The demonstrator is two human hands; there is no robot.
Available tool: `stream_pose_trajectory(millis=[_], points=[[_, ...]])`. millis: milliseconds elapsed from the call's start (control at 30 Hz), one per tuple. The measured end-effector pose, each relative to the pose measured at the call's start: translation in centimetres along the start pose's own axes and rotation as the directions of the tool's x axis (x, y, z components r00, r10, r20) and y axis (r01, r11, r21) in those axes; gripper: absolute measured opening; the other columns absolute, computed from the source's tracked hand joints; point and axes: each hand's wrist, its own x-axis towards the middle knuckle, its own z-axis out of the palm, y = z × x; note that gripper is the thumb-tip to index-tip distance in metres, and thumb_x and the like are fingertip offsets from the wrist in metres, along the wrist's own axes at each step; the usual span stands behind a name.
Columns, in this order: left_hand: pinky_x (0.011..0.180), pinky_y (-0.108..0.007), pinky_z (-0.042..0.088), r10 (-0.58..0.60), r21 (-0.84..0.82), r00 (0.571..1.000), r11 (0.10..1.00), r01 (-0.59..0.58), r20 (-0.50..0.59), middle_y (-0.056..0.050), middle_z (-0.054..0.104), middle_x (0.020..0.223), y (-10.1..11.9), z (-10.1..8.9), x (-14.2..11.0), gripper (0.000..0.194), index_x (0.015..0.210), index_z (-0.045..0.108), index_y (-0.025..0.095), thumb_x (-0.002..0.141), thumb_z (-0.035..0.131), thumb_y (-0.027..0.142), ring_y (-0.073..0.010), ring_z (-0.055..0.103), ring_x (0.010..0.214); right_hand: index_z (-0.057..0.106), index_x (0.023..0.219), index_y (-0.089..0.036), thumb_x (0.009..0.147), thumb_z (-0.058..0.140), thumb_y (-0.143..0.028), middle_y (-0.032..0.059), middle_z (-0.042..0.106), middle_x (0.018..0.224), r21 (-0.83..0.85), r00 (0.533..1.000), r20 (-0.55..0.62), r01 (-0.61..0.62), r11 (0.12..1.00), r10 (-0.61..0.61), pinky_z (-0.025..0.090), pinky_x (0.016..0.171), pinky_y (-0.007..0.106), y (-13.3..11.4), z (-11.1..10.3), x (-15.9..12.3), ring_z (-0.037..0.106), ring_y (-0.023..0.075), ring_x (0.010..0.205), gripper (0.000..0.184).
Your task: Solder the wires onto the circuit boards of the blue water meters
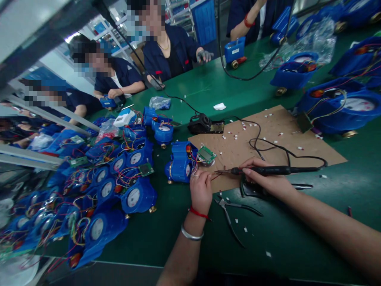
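Observation:
My right hand (262,176) grips a black soldering iron (275,170) like a pen. Its tip points left, close to the fingers of my left hand (201,188). Between those closed fingers is a thin red wire (216,176), whose end lies near the iron's tip; whether they touch I cannot tell. Just beyond my left hand sits a blue water meter (180,159) with its wires and a green circuit board (206,154) hanging off its right side. Side cutters (228,204) lie spread on the table below the iron.
Brown cardboard (276,135) with small white bits and the iron's cord covers part of the green table (190,95). A black soldering stand (204,124) is behind it. Many blue meters (138,198) crowd the left, more the right (342,105). Co-workers (171,51) sit opposite.

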Motion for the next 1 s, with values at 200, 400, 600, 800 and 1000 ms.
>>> stream_pose_trajectory(millis=[200,400,600,800,1000], points=[[0.080,-0.035,0.042,-0.005,0.003,1.000,1.000,0.005,0.001,-0.005,0.058,0.086,0.04,0.06,0.04,0.013,0.083,0.060,0.018,0.088,0.049,0.012,-0.0204,0.054,0.088,0.060,0.097,-0.020,0.087,0.055,-0.047,0.0013,0.062,0.069,-0.003,1.000,0.004,-0.024,1.000,0.024,0.044,0.055,0.026,0.08,-0.02,0.05,0.058,0.0157,0.062,0.029],[0.078,-0.034,0.042,-0.009,0.017,1.000,1.000,0.009,0.000,-0.004,0.058,0.085,0.14,0.05,-0.04,0.013,0.082,0.059,0.018,0.088,0.049,0.012,-0.0203,0.054,0.087,0.061,0.097,-0.020,0.087,0.055,-0.047,0.0007,0.061,0.067,0.009,0.999,0.008,-0.038,0.999,0.038,0.043,0.053,0.026,0.20,0.11,0.10,0.058,0.0157,0.061,0.029],[0.078,-0.033,0.042,-0.008,0.020,1.000,1.000,0.008,0.003,-0.004,0.058,0.085,0.18,0.01,0.03,0.013,0.082,0.059,0.017,0.088,0.050,0.011,-0.0196,0.055,0.087,0.060,0.099,-0.020,0.088,0.055,-0.046,0.0006,0.061,0.069,0.002,0.999,0.014,-0.030,1.000,0.030,0.044,0.056,0.026,0.13,0.17,0.07,0.058,0.0153,0.063,0.029],[0.078,-0.034,0.042,-0.002,0.025,1.000,1.000,0.002,0.001,-0.005,0.058,0.085,0.07,0.08,0.00,0.013,0.081,0.059,0.017,0.088,0.050,0.011,-0.0200,0.055,0.087,0.060,0.097,-0.020,0.088,0.055,-0.045,0.0009,0.061,0.069,-0.021,1.000,0.012,-0.018,1.000,0.019,0.043,0.056,0.027,-0.09,0.05,0.05,0.057,0.0153,0.064,0.028],[0.081,-0.034,0.042,-0.017,0.007,1.000,1.000,0.017,0.007,-0.005,0.059,0.087,0.11,0.01,-0.05,0.013,0.083,0.060,0.017,0.088,0.049,0.011,-0.0199,0.054,0.089,0.058,0.097,-0.021,0.088,0.054,-0.047,-0.0002,0.059,0.067,0.059,0.999,-0.020,-0.049,0.997,0.050,0.041,0.055,0.026,0.10,-0.07,-0.14,0.054,0.0145,0.061,0.028]])
